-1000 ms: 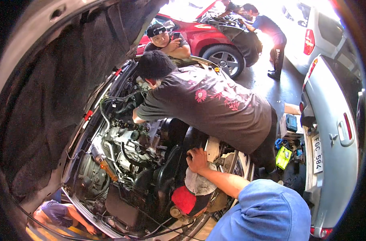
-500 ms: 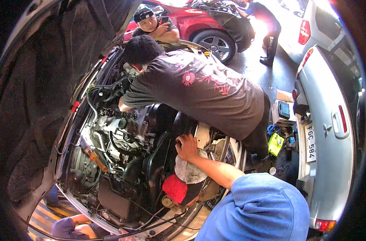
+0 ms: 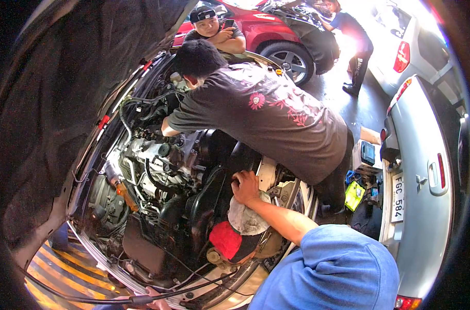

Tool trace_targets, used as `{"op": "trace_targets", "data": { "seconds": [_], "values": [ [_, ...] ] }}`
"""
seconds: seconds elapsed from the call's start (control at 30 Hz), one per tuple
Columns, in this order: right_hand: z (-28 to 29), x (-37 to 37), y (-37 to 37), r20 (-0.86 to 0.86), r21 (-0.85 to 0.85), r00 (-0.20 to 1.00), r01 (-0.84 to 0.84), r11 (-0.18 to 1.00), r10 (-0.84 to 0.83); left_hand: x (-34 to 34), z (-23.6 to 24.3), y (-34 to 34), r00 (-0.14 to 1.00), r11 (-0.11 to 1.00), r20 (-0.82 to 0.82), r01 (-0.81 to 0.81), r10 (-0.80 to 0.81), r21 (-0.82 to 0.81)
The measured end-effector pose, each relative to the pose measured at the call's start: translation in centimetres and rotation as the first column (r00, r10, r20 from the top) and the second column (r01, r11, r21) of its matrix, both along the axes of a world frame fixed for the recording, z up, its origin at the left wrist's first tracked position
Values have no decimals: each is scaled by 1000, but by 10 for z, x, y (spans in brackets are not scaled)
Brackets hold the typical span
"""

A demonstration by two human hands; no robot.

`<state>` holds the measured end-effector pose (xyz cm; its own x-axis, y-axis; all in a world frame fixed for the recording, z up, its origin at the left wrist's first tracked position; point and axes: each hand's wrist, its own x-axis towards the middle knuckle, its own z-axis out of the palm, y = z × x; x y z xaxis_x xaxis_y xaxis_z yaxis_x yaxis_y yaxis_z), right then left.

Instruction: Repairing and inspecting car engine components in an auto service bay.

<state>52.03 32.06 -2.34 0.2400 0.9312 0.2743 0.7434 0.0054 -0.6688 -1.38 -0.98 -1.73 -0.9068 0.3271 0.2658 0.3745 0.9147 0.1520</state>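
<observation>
My right hand (image 3: 245, 186) reaches in from the lower right under a blue sleeve. Palm down, it lies at the edge of the engine bay, fingers bent and a little apart, with no object visible in it. Just below the hand is a stained grey-white cloth (image 3: 249, 215), and a red cloth piece (image 3: 225, 239) adjoins it. The black ribbed engine duct (image 3: 210, 195) is left of my fingers. My left hand is not seen. At the bottom edge part of another hand (image 3: 158, 298) shows beside a dark cable; I cannot tell whose it is.
A co-worker in a dark floral shirt (image 3: 276, 119) leans into the engine bay (image 3: 162, 181). The raised hood (image 3: 44, 113) fills the left. A person in a cap (image 3: 217, 32) leans at the far side. A silver vehicle (image 3: 426, 155) and a yellow-green item (image 3: 354, 196) are at the right.
The car and co-workers have shifted slightly right and down at the top of the view. My right hand keeps its place. The person at the lower left has mostly left the picture.
</observation>
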Motion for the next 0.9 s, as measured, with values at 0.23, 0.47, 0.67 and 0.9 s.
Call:
{"op": "trace_targets", "data": {
  "seconds": [0.23,0.47,0.67,0.9],
  "values": [
    [-5,-5,0,103,-48,993,59,997,-54,3,4,8,1000,1000,7,-29,29,-5],
    [-3,1,1,-1,13,1000,-10,1000,10,1,4,8,996,996,25,-81,82,-30],
    [-7,2,2,-17,54,999,-34,998,35,-6,-4,2,997,994,-16,-82,81,-77],
    [-11,1,3,72,57,997,-35,998,31,15,5,67,976,983,-154,168,-156,69]
  ]
}}
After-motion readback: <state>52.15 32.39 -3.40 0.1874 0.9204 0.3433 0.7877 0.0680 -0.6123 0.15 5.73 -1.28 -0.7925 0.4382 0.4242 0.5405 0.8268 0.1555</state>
